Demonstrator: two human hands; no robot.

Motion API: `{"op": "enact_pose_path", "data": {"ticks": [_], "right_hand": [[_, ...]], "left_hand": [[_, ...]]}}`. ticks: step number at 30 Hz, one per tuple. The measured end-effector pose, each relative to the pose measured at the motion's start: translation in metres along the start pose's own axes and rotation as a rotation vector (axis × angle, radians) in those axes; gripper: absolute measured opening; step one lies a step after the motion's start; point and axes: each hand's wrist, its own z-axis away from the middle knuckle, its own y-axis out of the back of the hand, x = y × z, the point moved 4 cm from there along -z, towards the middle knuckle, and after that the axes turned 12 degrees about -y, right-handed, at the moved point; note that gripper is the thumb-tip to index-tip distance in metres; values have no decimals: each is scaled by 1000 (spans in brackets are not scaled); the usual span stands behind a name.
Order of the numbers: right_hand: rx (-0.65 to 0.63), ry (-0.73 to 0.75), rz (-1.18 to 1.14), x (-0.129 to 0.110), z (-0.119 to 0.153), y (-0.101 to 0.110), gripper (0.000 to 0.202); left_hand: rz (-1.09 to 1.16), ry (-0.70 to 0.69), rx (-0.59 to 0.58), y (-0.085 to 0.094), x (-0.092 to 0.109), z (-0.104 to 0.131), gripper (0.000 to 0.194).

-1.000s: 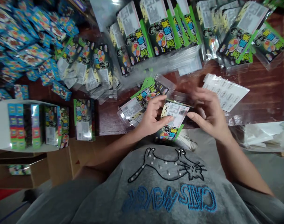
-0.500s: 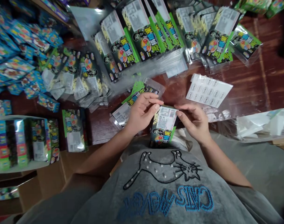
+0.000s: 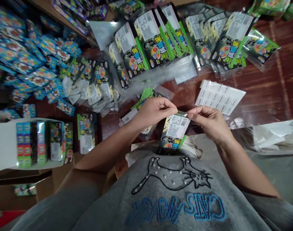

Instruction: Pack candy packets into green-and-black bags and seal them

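Observation:
A black and green candy packet point(image 3: 174, 131) with a white printed label hangs upright between my hands, close to my shirt. My left hand point(image 3: 154, 110) pinches its top edge at the left corner, fingers closed. At the other top corner, my right hand point(image 3: 210, 122) grips the same edge between thumb and forefinger. Beyond my left hand lie a few similar packets point(image 3: 129, 116), partly covered by that hand and forearm. Just past my right hand rests a white sheet of round stickers point(image 3: 220, 98).
Rows of black and green packets point(image 3: 154, 51) lie across the back of the dark red table point(image 3: 262, 77). Small blue packs point(image 3: 38, 48) are heaped at the left. Below them stands a white tray point(image 3: 4, 144) holding coloured boxes. White paper point(image 3: 269, 136) lies at the right edge.
The view has shifted, so the table things appear further right. My hands have come closer together on the packet's top edge, which now looks folded over.

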Motion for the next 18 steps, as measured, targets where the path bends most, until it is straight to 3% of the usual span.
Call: {"op": "enact_pose_path", "data": {"ticks": [6,11,13,18], "right_hand": [[-59,223,122,-5,6,18,22],[-62,5,8,-2,8,32,32],[-74,-8,18,-4,10,36,32],[-128,342,255,-13,23,44,16]], "left_hand": [[45,-118,-112,-8,-10,-4,27],[63,-146,-178,-23,-13,-20,22],[75,-153,-203,-27,-12,-24,22],[48,-231,-252,-32,-8,-29,14]]}}
